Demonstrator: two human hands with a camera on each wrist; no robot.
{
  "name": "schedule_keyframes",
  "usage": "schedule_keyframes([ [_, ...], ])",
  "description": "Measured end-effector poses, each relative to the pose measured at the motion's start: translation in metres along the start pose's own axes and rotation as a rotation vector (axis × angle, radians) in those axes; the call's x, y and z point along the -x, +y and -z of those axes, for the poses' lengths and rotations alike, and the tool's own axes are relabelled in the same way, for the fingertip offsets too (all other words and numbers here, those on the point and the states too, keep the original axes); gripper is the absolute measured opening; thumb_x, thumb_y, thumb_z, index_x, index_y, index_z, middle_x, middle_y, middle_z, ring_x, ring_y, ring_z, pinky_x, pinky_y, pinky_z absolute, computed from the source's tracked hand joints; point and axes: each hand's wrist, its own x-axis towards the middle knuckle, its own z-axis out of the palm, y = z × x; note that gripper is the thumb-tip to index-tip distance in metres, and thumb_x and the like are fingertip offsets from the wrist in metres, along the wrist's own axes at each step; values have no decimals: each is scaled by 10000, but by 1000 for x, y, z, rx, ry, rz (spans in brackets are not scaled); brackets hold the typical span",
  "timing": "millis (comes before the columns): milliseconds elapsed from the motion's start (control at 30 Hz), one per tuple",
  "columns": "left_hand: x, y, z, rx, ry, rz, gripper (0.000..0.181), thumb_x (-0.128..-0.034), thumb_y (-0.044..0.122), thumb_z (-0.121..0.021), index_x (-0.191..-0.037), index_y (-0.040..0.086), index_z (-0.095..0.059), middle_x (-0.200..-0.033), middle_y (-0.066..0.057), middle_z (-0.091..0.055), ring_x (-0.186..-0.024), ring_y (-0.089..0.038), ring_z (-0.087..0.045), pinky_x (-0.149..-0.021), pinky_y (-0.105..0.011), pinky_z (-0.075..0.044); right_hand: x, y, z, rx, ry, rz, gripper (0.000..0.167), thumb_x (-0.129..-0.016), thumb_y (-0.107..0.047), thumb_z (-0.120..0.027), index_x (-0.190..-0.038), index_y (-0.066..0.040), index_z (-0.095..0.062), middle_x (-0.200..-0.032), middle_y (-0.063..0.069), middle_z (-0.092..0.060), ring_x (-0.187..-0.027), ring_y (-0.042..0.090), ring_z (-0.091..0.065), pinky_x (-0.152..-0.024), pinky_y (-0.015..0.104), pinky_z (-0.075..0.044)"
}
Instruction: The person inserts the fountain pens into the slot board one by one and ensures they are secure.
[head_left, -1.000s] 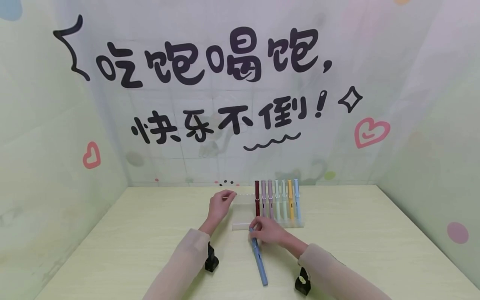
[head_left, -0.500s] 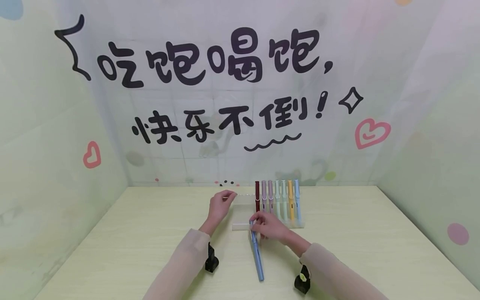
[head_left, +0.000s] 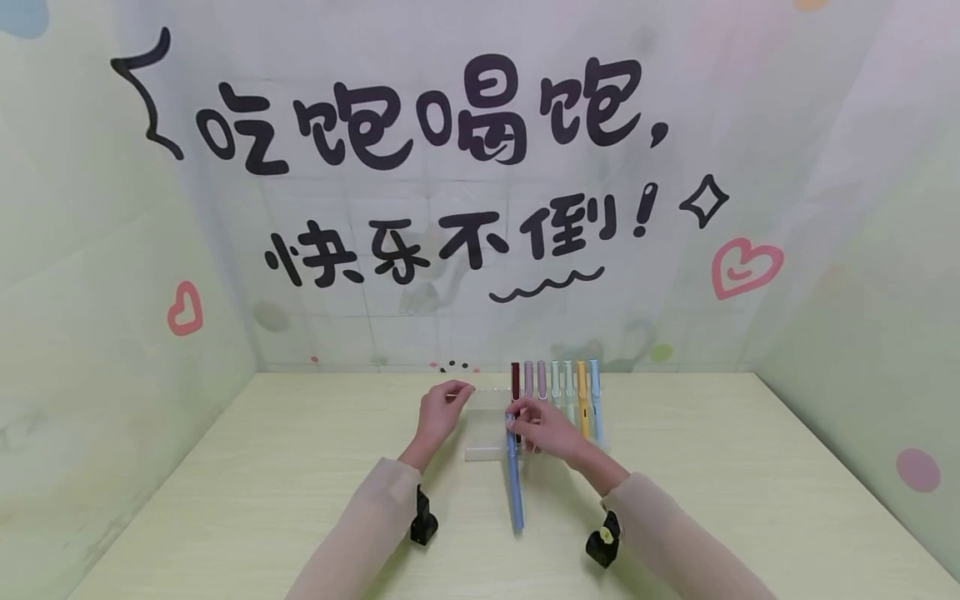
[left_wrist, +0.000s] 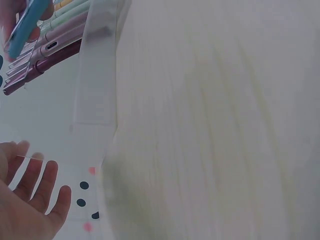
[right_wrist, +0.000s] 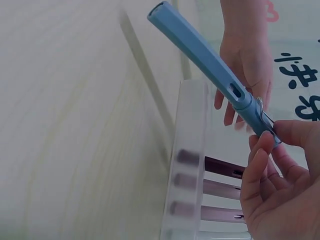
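A blue fountain pen [head_left: 515, 487] slants down toward the front, its capped end pinched between the thumb and fingers of my right hand [head_left: 546, 429]. The right wrist view shows the metal clip by the thumb and the pen's long barrel [right_wrist: 197, 47] above the front lip of a clear pen stand [right_wrist: 192, 115]. My left hand [head_left: 441, 417] pinches the stand's upper left edge with thumb and index finger; its other fingers are spread. Capped pens lean side by side in the stand's right part: dark red [head_left: 515, 379], purple, pale green, yellow [head_left: 581, 383] and light blue. My right hand partly hides them.
The stand's left part [head_left: 486, 425] is see-through and bears no pen. Pale wood-grain tabletop [head_left: 300, 500] spreads around it. A printed cloth wall [head_left: 360, 333] rises behind, with side walls left and right. Black wrist cameras [head_left: 423, 521] hang below both sleeves.
My right hand has lifted the blue pen and carried it farther away and slightly right, up to the stand beside the dark red pen. The left hand stays at the stand's edge.
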Motion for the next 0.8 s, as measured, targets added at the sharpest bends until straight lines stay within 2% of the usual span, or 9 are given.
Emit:
schedule_keyframes([
  [200,0,0,0,5,1,-9,185,-869,188,-570,-927,37,-660,-892,-78,-640,-846,-211,-583,-707,-319,-480,-6,-5,9,21,55,7,208,-855,-134,-583,-1040,-41,-555,-782,138,-561,-622,374,-515,-485,325,-439],
  [400,1,1,1,9,0,-10,191,-871,194,-567,-928,36,-658,-889,-79,-638,-839,-212,-582,-704,-320,-480,-15,-13,17,24,110,16,207,-856,-121,-580,-1050,-51,-564,-818,194,-558,-613,365,-509,-476,321,-421],
  [567,1,1,1,11,-3,3,194,-870,202,-569,-931,40,-657,-889,-75,-637,-834,-203,-580,-710,-313,-479,-22,-19,22,22,135,43,195,-860,-150,-583,-1039,-75,-566,-810,157,-565,-634,408,-509,-471,323,-427],
  [700,1,2,1,26,-11,11,197,-873,198,-562,-944,37,-650,-901,-79,-634,-835,-202,-579,-718,-309,-477,-19,-37,24,14,137,64,218,-869,-119,-567,-1063,-23,-547,-801,141,-552,-641,423,-504,-462,363,-432],
  [767,1,2,1,31,-13,14,196,-874,195,-560,-948,37,-649,-907,-80,-633,-841,-204,-579,-723,-309,-477,-20,-40,25,6,147,84,225,-872,-116,-559,-1071,-13,-544,-797,122,-547,-641,423,-503,-463,374,-434],
  [800,2,2,1,32,-14,15,195,-874,194,-560,-949,37,-648,-909,-81,-632,-843,-205,-579,-725,-310,-477,-18,-46,24,12,155,87,224,-875,-98,-550,-1076,-2,-538,-811,136,-546,-614,388,-510,-466,371,-436],
])
